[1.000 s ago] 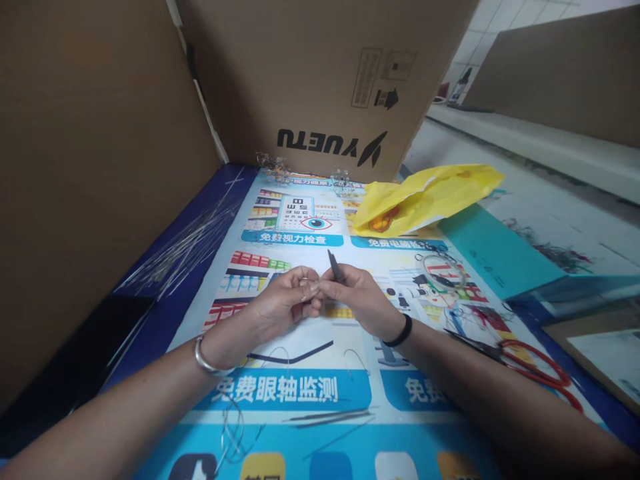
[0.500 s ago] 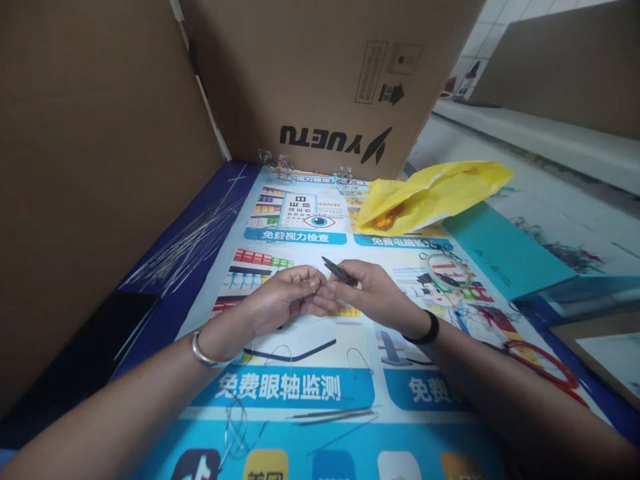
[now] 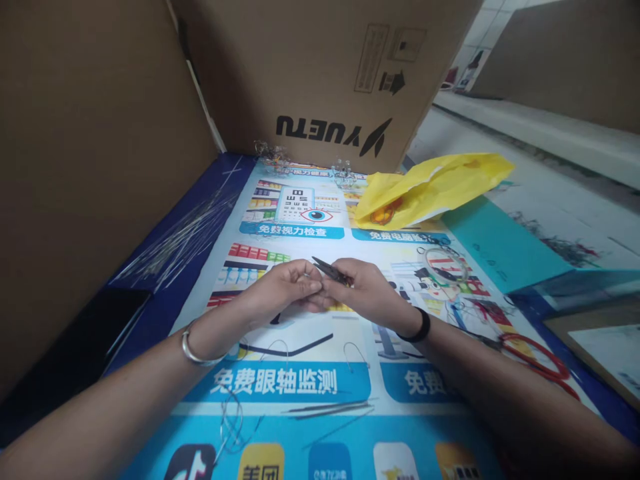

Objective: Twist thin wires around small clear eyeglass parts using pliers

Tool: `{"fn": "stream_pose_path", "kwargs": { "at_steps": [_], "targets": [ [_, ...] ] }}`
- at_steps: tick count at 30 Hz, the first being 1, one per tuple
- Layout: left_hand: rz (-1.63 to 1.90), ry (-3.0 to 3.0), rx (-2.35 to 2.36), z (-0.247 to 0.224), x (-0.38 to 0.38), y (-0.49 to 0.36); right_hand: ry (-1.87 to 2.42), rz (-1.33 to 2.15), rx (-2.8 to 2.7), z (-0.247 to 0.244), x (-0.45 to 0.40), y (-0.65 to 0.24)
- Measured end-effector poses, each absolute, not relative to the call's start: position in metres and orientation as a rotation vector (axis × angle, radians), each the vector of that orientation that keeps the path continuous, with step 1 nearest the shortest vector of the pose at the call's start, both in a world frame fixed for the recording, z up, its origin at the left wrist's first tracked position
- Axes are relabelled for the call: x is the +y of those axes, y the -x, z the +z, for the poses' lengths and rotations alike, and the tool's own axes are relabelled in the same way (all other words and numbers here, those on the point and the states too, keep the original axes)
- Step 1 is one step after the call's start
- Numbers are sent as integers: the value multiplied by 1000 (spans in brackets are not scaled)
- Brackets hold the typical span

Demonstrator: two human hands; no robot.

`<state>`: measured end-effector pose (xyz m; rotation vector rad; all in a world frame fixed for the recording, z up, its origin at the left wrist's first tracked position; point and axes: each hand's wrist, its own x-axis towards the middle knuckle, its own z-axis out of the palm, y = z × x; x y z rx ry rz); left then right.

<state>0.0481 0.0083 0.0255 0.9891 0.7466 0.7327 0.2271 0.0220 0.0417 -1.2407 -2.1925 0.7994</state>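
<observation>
My right hand (image 3: 367, 287) is closed on a small dark pair of pliers (image 3: 331, 271), whose pointed jaws face up and left. Beside it, almost touching its fingertips, my left hand (image 3: 287, 287) pinches something too small to make out. Both hands hover over the middle of a printed poster (image 3: 357, 390). Below them on the poster lie bent pieces of thin wire (image 3: 355, 355), a wire tangle (image 3: 231, 423) and a few thin dark strips (image 3: 330, 408).
A yellow bag (image 3: 440, 190) lies at the back right, near a ring-shaped coil (image 3: 445, 267). Red-handled scissors (image 3: 535, 357) sit by my right forearm. Straight wires (image 3: 175, 233) lie on the left. Cardboard (image 3: 320, 73) stands behind and left.
The pliers' jaws have shifted slightly left and lie flatter, closer to my left fingertips. The whole view has moved a little.
</observation>
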Motion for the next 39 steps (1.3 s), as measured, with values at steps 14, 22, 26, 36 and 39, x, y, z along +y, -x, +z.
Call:
{"fn": "stream_pose_path", "kwargs": {
  "at_steps": [14,22,26,36,39],
  "targets": [
    [929,-1106,879,29,8,-52,1018,1462,-1756,38,23,-229],
    [844,-918,654,29,3,-52,864,1540,-1648,35,20,-226],
    [803,-925,620,26,1,-54,781,1626,-1632,30,17,-224],
    [764,-1171,856,34,13,-38,1062,1424,-1749,36,24,-231],
    [737,-1329,935,35,14,-38,1110,1330,-1814,34,26,-230]
  ]
}}
